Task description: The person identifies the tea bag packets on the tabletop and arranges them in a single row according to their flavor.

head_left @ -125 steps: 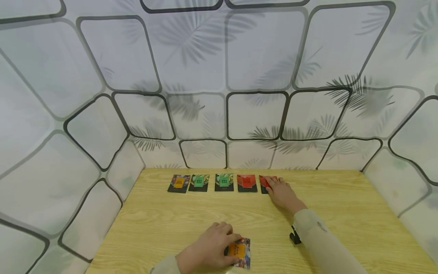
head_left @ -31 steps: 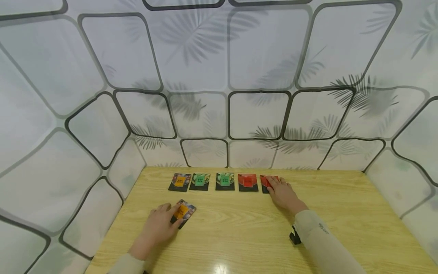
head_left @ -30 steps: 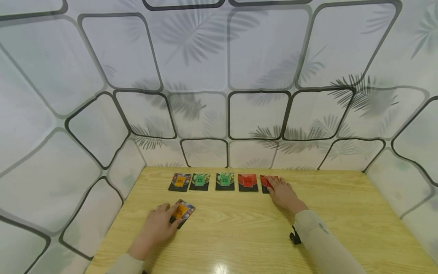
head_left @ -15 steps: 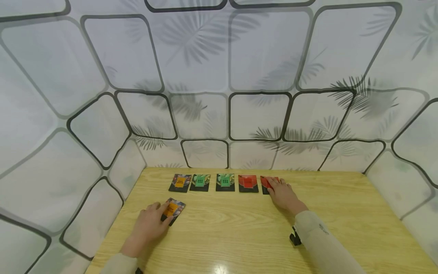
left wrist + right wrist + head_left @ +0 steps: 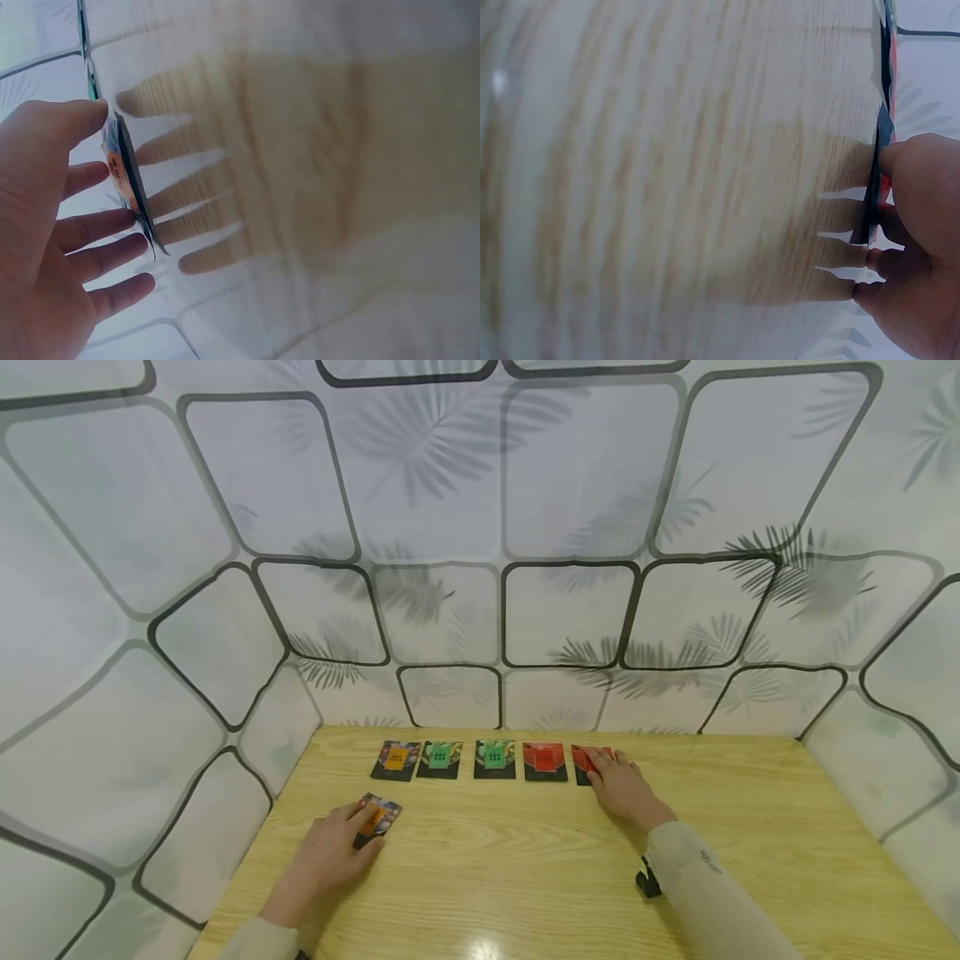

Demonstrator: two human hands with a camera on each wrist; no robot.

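My left hand [image 5: 326, 853] is at the left of the table, its fingers on a small flat packet with an orange panel [image 5: 387, 811]. This packet lies tilted, nearer me than the row. In the left wrist view the thumb tip is right at one edge of the packet [image 5: 121, 169], and the other fingers reach across its printed face. My right hand [image 5: 621, 783] rests its fingertips on a red and black packet [image 5: 581, 770] at the row's right end, partly covering it. In the right wrist view that packet [image 5: 875, 169] shows edge-on under the fingers.
To the left of the right hand, the row continues with a red packet [image 5: 545, 763], two green packets [image 5: 495, 762] and an orange-panelled packet [image 5: 395, 762]. They lie near the back edge of the wood-grain table [image 5: 480, 877]. Patterned cloth walls [image 5: 450, 610] enclose it.
My left hand has carried the orange-panelled packet from the front middle to the left, near the row. Its thumb has since shifted toward the packet's near edge. The right hand has stayed put.
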